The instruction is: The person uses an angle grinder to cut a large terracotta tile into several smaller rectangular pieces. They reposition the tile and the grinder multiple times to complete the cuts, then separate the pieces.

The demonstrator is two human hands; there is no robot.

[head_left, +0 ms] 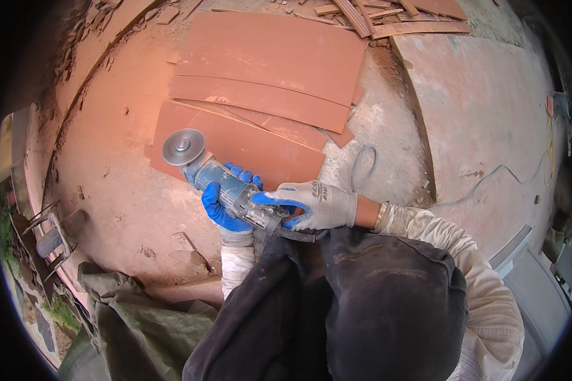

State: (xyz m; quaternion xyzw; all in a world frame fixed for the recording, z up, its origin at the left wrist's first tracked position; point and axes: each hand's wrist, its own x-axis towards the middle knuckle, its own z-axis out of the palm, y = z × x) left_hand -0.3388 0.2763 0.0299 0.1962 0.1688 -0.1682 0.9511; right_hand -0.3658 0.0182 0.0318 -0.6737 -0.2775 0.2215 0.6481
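Note:
A blue angle grinder [224, 185] with a grey cutting disc [183, 147] is held in front of my dark-trousered knees. Wrapped round the middle of its body is my left hand [225, 206], in a grey glove with blue coated fingers. My right hand [308, 202], gloved the same way, grips the rear of the tool near its dusty dark end. The disc sits at the upper left end, over the edge of a reddish-brown tile panel [254, 143]. Another large panel [267, 54] lies beyond, overlapping others. Whether the disc spins cannot be told.
Broken strips [362, 16] and rubble lie at the back. A raised slab [483, 114] stands at the right, with a thin cable [483, 181] trailing over it. Green tarpaulin [133, 317] bunches at lower left, below a wheeled metal frame [49, 241]. Red dust covers the floor.

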